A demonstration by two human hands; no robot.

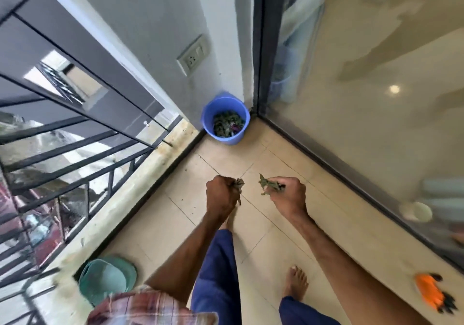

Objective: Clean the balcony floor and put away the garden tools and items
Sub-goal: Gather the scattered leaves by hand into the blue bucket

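The person stands barefoot on the balcony floor (276, 159), both arms out ahead, each fist full of plant litter. The left hand (222, 195) is clenched round a small wad of dry leaves (239, 182), only the tips poking out past the knuckles. The right hand (288, 196) pinches a looser green sprig (270, 187) that sticks out to the side. Well ahead of both, tucked into the corner where the grey wall meets the glass door (351, 128), sits the blue bucket (232, 140), already holding a layer of dark leaf scraps (228, 124). To my eye this is the sweep-up by hand, with this load on its way to the bucket. The next move calls for walking up to the corner, bringing both fists over the rim and opening them there so nothing falls back onto the tiles. Specks of dirt lie along the ledge under the railing (75, 148). A stack of green tubs (105, 282) and an orange clawed garden glove (430, 290) lie on the floor, not yet put away.
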